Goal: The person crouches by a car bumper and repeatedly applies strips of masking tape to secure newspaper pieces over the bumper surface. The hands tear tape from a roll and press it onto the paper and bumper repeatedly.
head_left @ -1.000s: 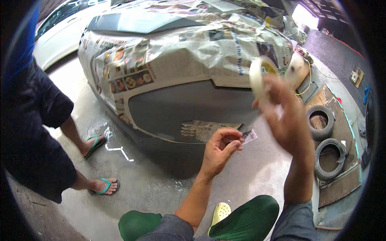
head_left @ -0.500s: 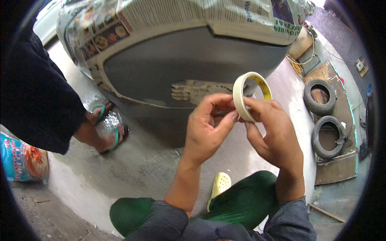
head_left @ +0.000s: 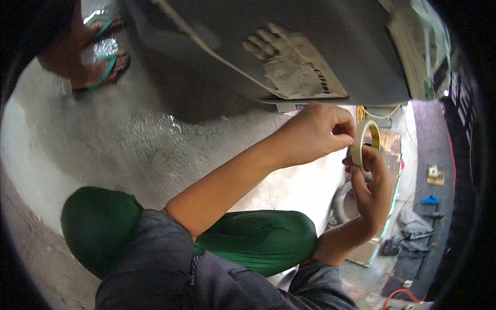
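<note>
My right hand (head_left: 374,188) is closed around the lower side of a roll of masking tape (head_left: 357,150), cream outside with a yellow inner core. My left hand (head_left: 320,135) reaches across with thumb and fingers pinched at the roll's near left edge; the bit of tape between the fingertips is too small to see clearly. Just above both hands is a dark grey curved vehicle panel (head_left: 206,26). On its lower part lies a beige printed paper patch (head_left: 302,77) whose upper left end splits into finger-like strips.
Another person's foot in a green-strapped flip-flop (head_left: 103,72) stands at the upper left on wet concrete. Covering sheet (head_left: 421,46) hangs over the panel's right end. Below my right arm lie a tyre (head_left: 341,204) and a board (head_left: 395,181). Grey plastic (head_left: 416,225) is farther right.
My view has swung right and closer to the panel. Both hands have moved right with the roll, which stays in my right hand; my left arm now stretches across.
</note>
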{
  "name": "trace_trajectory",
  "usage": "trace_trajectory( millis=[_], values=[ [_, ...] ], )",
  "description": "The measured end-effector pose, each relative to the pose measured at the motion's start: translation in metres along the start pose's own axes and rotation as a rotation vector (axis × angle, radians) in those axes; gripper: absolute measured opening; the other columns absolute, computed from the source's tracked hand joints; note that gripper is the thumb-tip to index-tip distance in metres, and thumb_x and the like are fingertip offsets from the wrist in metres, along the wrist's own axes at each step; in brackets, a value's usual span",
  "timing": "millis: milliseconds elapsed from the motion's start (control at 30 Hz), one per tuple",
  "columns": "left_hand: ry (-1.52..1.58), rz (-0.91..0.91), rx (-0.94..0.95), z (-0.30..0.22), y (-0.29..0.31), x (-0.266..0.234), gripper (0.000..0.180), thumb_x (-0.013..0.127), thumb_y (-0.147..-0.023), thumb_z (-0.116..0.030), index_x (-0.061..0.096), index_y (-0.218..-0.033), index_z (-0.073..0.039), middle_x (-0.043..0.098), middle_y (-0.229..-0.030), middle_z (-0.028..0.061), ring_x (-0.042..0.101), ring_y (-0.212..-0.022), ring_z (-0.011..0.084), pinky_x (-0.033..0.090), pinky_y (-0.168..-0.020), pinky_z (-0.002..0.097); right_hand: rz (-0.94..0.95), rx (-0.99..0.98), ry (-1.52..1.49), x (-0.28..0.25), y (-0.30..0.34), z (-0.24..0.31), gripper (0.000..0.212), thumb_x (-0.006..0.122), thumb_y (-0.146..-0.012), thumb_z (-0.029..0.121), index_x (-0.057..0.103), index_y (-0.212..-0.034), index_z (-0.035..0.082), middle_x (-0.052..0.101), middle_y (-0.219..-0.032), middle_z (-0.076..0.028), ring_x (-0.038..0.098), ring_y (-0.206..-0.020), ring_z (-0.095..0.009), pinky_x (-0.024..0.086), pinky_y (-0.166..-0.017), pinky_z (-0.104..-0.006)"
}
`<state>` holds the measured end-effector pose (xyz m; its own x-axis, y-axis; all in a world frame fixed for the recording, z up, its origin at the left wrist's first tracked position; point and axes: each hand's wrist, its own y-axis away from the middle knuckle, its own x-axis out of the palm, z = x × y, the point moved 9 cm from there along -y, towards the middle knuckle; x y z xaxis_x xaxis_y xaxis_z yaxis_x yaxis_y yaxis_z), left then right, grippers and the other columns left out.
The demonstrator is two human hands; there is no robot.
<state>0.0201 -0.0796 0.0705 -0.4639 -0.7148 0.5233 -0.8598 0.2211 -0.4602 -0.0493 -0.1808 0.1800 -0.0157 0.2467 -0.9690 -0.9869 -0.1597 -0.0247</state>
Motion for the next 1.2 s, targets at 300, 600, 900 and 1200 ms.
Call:
trace_trajectory(
  millis=[300,600,900,1200],
  values=[
    [-0.048,-0.004,-0.099,0.024,0.008,-0.008,0.017,0.069,-0.087,-0.016,0.072,-0.090,0.000,0.071,-0.073,0.0115,0.069,-0.064,0.0190,0.053,-0.062,0.0359,0.089,0.081,0.050,0.011,0.005,-0.022,0.049,0.054,-0.083,-0.014,0.057,-0.131,-0.003,0.070,-0.115,-0.014,0.071,-0.104,-0.022,0.055,-0.094,-0.0343],
    [-0.344,-0.099,0.014,0.000,0.004,-0.023,0.017,0.065,-0.083,-0.018,0.066,-0.081,-0.001,0.066,-0.071,0.0191,0.068,-0.066,0.0315,0.052,-0.063,0.0441,0.085,0.210,0.035,0.020,-0.022,-0.028,0.027,0.062,-0.096,0.003,0.063,-0.123,-0.004,0.073,-0.096,-0.010,0.070,-0.086,-0.017,0.056,-0.078,-0.0310],
    [-0.188,-0.159,0.121,0.023,0.003,-0.035,0.020,0.075,-0.089,-0.019,0.070,-0.102,-0.004,0.069,-0.107,0.0122,0.070,-0.093,0.0253,0.056,-0.082,0.0377,0.017,0.059,-0.134,0.049,-0.032,-0.001,0.026,0.057,-0.098,0.002,0.062,-0.123,-0.004,0.074,-0.092,-0.011,0.072,-0.086,-0.015,0.056,-0.078,-0.0304],
    [0.112,-0.489,0.061,0.034,0.029,-0.088,0.014,0.070,-0.098,-0.018,0.072,-0.099,-0.005,0.072,-0.093,0.0061,0.067,-0.086,0.0135,0.054,-0.079,0.0299,0.071,0.301,-0.086,0.087,-0.056,-0.034,0.036,0.080,-0.090,0.025,0.067,-0.108,-0.004,0.071,-0.089,-0.011,0.061,-0.073,-0.013,0.048,-0.068,-0.0268]
  ],
)
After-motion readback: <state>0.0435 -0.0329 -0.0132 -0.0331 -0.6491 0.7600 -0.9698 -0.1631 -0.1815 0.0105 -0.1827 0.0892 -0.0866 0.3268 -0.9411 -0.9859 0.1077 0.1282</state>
